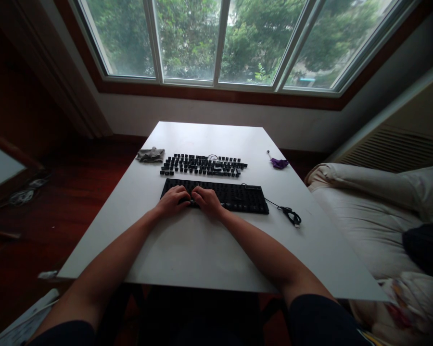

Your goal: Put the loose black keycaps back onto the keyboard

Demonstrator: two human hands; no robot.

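A black keyboard point(238, 198) lies flat on the white table point(198, 254), its cable running off the right end. My left hand point(173, 199) rests on the left part of the keyboard, fingers curled over it and thumb near its front edge. Close beside it, my right hand point(207, 201) is pinched together low over the keys. Whatever it holds is too small and dark to name. Behind the keyboard, loose black keycaps point(202, 165) stand in several rough rows. A thin pale ring point(212, 157) sits among the back rows.
A grey cloth point(150, 154) lies at the table's left side. Toward the right edge are a purple cloth point(279, 164) and a small thin-handled tool point(269, 154). The coiled cable point(291, 216) lies right of the keyboard. A pale sofa point(357, 221) stands alongside.
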